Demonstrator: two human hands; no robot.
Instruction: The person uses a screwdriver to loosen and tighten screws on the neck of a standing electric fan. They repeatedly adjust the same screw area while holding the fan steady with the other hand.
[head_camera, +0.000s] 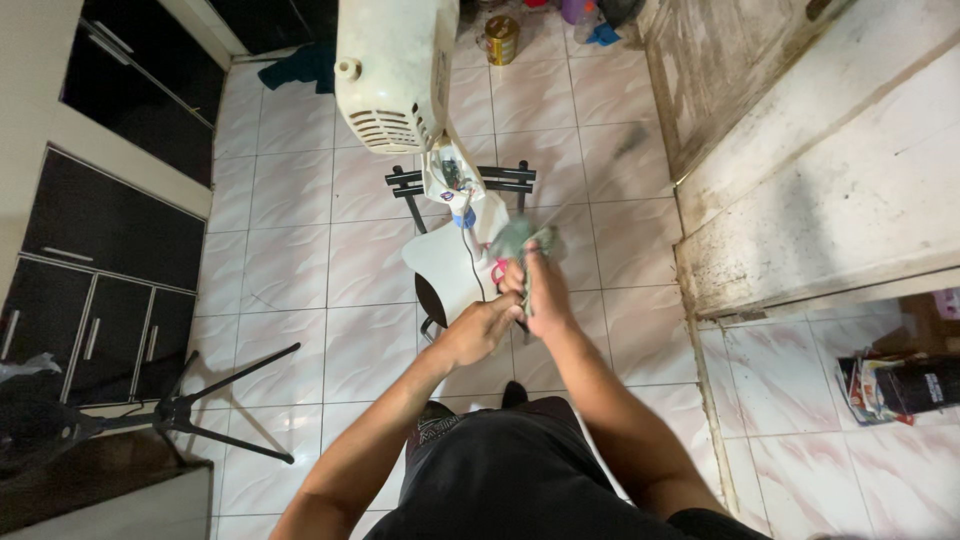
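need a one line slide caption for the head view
Standing over a white plastic fan on white floor tiles, the right hand holds a grey-green cloth beside the left hand.

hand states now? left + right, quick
Left hand: closed around something at the fan stand; what it grips cannot be told.
Right hand: closed, grip on a grey-green cloth.

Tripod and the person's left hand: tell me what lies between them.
In the head view, only bare white floor tiles lie between the black tripod and the left hand; nothing stands there.
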